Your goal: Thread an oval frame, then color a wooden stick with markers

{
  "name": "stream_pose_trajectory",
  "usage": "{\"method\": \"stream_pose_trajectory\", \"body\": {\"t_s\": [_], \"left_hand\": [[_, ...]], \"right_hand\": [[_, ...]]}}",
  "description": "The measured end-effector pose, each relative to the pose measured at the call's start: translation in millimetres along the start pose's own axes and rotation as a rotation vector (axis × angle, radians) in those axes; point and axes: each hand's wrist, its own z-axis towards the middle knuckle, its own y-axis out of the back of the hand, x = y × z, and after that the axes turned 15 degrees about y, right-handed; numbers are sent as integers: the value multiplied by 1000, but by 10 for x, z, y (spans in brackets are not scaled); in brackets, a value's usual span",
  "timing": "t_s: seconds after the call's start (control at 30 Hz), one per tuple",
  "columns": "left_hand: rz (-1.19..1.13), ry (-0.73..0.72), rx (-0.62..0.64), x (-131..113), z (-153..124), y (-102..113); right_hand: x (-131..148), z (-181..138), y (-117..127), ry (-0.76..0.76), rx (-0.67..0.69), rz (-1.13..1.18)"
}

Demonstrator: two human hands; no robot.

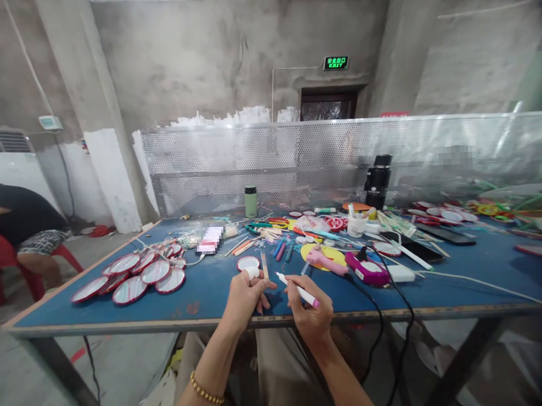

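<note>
My right hand [310, 312] is closed round a white marker with a pink end [298, 290], its tip pointing up and left. My left hand [246, 297] is closed on a small white piece [252, 272] at the near edge of the blue table [203, 290], with a thin wooden stick [264, 266] standing up between its fingers. A red-rimmed white round disc [248, 262] lies just beyond the left hand. The two hands are a few centimetres apart.
Several red-rimmed discs [135, 278] are fanned out at the left. A pink glue gun [326, 261], a purple device [368, 270] with black cables, markers, scissors [258, 227], a green bottle [250, 202] and a black flask [378, 180] crowd the middle and right. Another person [16, 232] sits at far left.
</note>
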Motion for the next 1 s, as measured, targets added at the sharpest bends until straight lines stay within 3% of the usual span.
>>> {"method": "stream_pose_trajectory", "body": {"t_s": [0.57,0.8,1.0], "left_hand": [[158,-8,-32,-56,-47,-45],[169,-21,-40,-20,-39,-35],[149,-11,-23,12,-19,-29]], "right_hand": [[31,21,5,44,6,-1],[-3,-61,-15,-55,-18,-18],[9,111,17,-231,-86,159]]}}
